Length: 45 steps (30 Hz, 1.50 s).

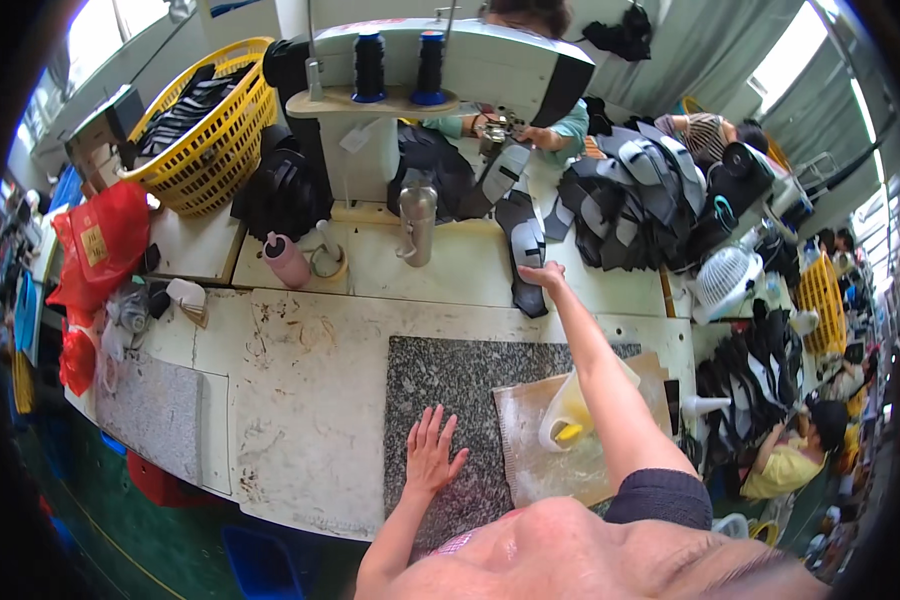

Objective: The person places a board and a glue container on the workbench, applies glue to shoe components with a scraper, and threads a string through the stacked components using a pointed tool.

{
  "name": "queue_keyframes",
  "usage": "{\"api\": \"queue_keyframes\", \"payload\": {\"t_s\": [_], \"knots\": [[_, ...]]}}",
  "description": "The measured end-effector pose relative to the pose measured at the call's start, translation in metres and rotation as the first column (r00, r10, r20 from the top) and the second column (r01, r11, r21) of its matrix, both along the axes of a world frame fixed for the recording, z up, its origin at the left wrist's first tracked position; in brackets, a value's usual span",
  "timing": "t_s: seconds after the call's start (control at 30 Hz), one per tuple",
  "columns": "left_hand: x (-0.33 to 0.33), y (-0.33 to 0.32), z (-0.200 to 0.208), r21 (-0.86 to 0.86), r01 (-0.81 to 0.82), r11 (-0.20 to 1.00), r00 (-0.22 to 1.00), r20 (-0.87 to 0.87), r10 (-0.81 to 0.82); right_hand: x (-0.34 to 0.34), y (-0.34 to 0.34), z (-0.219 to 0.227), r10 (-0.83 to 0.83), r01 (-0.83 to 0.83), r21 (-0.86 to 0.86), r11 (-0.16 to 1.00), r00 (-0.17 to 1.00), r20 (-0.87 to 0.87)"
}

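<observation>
- The pale table (pixel 310 400) fills most of the space in front of the worker, with scuffed, bare wood toward the left.
- Across its far side stands the white sewing machine (pixel 520 65), where a co-worker sits facing us.
- A speckled stone slab (pixel 440 385) lies on the near side, closest to the worker's body.
- Right of the machine is a heap of dark cut pieces (pixel 630 195), well apart from both hands.
- One long black piece (pixel 526 240) with a grey patch lies between slab and heap, its long axis running away from the worker toward the machine.
- The left hand (pixel 433 452) is over the slab, empty, fingers slightly spread and pointing forward; the black piece is well ahead of it and to its right.
- The right hand (pixel 543 274), much the nearer, reaches the piece's near half from the right, fingers crossing its length; from here I can't tell whether they grip it.
</observation>
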<state>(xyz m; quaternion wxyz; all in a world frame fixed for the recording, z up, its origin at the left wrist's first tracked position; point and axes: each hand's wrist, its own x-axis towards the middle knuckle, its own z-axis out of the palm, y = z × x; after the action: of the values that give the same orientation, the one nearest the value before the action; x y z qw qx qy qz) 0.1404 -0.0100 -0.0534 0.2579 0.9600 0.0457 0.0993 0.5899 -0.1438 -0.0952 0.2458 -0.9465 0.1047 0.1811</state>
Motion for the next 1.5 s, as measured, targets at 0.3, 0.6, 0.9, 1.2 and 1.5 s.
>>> {"api": "queue_keyframes", "payload": {"t_s": [0.3,0.6,0.9,1.2,1.5], "knots": [[-0.006,-0.004,-0.002,-0.004,-0.006,1.000,0.999,0.047,0.006,-0.091,-0.005,0.086,0.567,-0.528,0.350,0.774,0.824,-0.010],[-0.024,-0.025,0.107,-0.307,-0.029,0.951,0.875,0.452,0.173,-0.267,-0.019,0.262,0.902,-0.942,0.047,-0.332,-0.332,-0.277],[-0.088,0.003,0.125,-0.524,-0.244,0.816,0.931,0.110,0.349,-0.319,0.017,0.265,0.868,-0.955,-0.297,0.002,-0.146,0.475],[-0.126,0.000,0.389,-0.458,0.641,0.616,0.620,0.782,-0.064,-0.426,-0.063,0.450,0.144,-0.848,0.300,-0.437,0.264,0.954],[-0.117,-0.081,0.436,-0.131,0.899,0.417,0.275,0.912,-0.306,-0.467,-0.135,0.481,-0.013,-0.910,0.092,-0.405,0.107,0.994]]}}
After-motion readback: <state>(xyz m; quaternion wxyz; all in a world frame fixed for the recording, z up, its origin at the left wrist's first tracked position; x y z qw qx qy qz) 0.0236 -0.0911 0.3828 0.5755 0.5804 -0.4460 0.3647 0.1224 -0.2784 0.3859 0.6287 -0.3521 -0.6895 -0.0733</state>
